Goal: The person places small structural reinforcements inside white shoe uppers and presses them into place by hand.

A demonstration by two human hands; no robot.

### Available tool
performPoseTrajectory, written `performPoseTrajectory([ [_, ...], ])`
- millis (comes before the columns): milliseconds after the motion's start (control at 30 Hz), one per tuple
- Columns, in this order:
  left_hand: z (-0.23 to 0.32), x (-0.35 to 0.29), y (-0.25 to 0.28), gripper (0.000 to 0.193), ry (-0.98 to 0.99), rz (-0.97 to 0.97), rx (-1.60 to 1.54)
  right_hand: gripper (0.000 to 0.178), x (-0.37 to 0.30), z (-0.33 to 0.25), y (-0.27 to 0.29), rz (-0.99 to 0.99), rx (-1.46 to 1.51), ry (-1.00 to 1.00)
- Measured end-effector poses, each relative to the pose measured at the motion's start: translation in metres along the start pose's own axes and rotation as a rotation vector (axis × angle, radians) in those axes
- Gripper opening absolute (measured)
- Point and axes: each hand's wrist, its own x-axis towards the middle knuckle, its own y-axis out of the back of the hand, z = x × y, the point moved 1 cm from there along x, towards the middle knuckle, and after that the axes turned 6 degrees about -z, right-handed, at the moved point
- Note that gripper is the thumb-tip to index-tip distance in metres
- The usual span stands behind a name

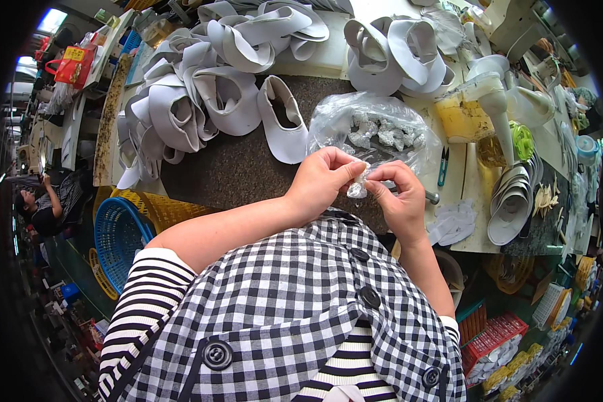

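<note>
Silvery piece point(357, 188): one, small, crumpled in outline, glittery. Located between the two hands, above the near edge of the worktop, in front of the wearer's chest. Exact form hidden in part by the fingers.

Left hand point(323, 183): thumb and forefinger pinching the piece from the left, back of the hand upward.

Right hand point(402, 201): thumb and forefinger pinching the piece from the right, the remaining fingers curled; fingertips near those of the left.

Clear bag point(423, 146): one, plastic, lying just beyond the hands. Contents: silvery bits point(390, 136), several, of like finish.

Dark board point(238, 164): one, speckled, flat on the worktop, partly beneath the bag.

Single upper point(279, 124): pale grey, open at the top, on the board, left of the bag.

Upper heap point(181, 110): many, pale grey, overlapping, far left and along the back.

Upper group point(395, 57): a few, overlapping, beyond the bag.

Teal cutter point(443, 167): one, slim, right of the bag.

Metal rod end point(433, 197): just beside the right hand; remainder hidden.

Yellow container point(459, 115): one, translucent, right of the bag.

Curved pieces point(509, 204): white, nested, at right.

Blue basket point(119, 234): one, below table height, left.

Red crate point(492, 343): one, lower right.

Co-worker point(41, 209): one, far left, dark clothing.
</note>
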Motion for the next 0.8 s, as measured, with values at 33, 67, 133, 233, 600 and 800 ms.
performPoseTrajectory([
  [33, 0.0, 0.0, 0.001, 0.02, -0.01, -0.016, 0.005, 0.012, 0.0, -0.001, -0.001, -0.016, -0.044, 0.033],
  [67, -0.001, 0.0, 0.001, 0.02, -0.01, -0.015, 0.004, 0.012, 0.0, -0.001, -0.003, -0.016, -0.044, 0.033],
  [133, -0.002, 0.0, 0.001, 0.021, 0.053, 0.002, 0.021, 0.014, -0.003, -0.001, -0.008, 0.042, -0.244, 0.162],
  [233, -0.002, 0.001, 0.0, 0.022, 0.176, 0.002, -0.064, 0.015, -0.003, 0.003, -0.016, 0.116, -0.528, 0.393],
  [600, -0.005, 0.005, 0.003, 0.017, 0.043, -0.046, -0.129, 0.016, -0.008, 0.029, -0.011, 0.112, 0.507, -0.228],
  [800, -0.01, 0.01, 0.006, 0.012, -0.136, -0.142, -0.086, 0.026, -0.01, 0.021, -0.012, -0.237, 0.98, -0.572],
])
